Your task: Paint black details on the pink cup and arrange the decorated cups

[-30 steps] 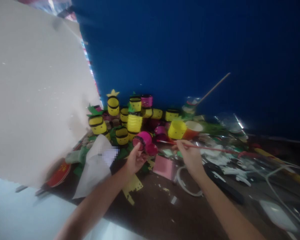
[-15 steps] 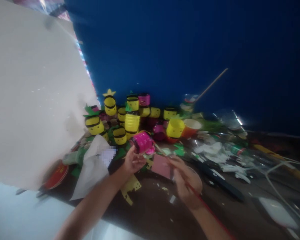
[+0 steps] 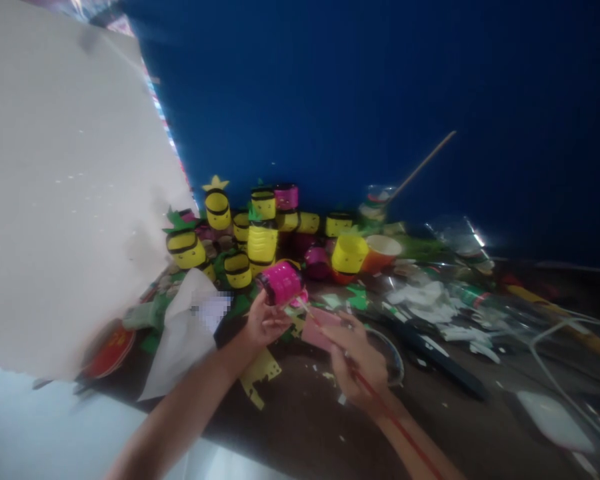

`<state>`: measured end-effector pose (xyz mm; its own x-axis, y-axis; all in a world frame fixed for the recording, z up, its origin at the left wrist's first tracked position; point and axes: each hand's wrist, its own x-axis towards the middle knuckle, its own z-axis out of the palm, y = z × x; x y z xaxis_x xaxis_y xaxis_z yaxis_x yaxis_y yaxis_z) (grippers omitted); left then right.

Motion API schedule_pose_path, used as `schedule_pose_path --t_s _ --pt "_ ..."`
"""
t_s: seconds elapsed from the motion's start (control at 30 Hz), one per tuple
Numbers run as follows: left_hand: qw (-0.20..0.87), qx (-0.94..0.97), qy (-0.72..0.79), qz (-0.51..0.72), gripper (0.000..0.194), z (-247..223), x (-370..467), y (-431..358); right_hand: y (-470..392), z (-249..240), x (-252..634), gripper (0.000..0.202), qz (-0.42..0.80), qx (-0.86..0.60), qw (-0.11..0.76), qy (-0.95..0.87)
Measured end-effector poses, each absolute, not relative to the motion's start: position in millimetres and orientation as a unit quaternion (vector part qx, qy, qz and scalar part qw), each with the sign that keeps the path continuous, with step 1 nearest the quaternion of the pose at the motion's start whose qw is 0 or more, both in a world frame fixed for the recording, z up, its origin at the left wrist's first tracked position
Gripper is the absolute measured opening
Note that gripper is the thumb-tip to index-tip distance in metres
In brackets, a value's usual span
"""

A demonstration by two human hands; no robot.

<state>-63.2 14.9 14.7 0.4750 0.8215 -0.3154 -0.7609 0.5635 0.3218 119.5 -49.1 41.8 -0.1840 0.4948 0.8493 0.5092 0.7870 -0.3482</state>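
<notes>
My left hand [image 3: 266,319] is closed around a bright pink cup [image 3: 283,283] with a black band, tilted on its side. My right hand [image 3: 357,357] grips a long, thin red-handled paintbrush [image 3: 393,420], whose shaft runs back along the forearm. The brush's pale tip is close to the cup's lower right edge; whether it touches cannot be made out. A pink rectangular piece [image 3: 314,331] lies under and behind the right hand, partly covered by it. Just below the left wrist is a cut yellow scrap [image 3: 261,379].
Several yellow cups with black bands [image 3: 263,241] crowd the back, some stacked. An orange cup [image 3: 383,252] stands right of them. White scraps [image 3: 425,303], a dark bar-like tool [image 3: 437,357] and plastic bottles [image 3: 473,297] lie right. White paper [image 3: 180,347] is left.
My right hand has moved left and slightly up, bringing the brush tip closer to the pink cup's lower edge. The round rim behind that hand shows more. The left hand barely shifts.
</notes>
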Motion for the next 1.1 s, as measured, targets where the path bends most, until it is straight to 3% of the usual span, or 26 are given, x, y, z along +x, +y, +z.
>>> schedule_pose_path --t_s 0.3,0.67,1.1 --pt "0.852 0.079 0.207 0.474 0.04 17.0 -62.5 12.5 -52.6 40.1 123.2 0.038 -0.057 -0.323 0.555 -0.764" --pt "0.837 0.08 0.22 0.495 0.036 16.9 -61.9 12.2 -55.6 46.8 123.6 0.033 -0.042 -0.314 0.558 -0.767" --pt "0.818 0.128 0.253 0.5 0.027 10.6 -59.5 10.9 -57.9 42.6 121.8 0.041 -0.002 -0.321 0.55 -0.771"
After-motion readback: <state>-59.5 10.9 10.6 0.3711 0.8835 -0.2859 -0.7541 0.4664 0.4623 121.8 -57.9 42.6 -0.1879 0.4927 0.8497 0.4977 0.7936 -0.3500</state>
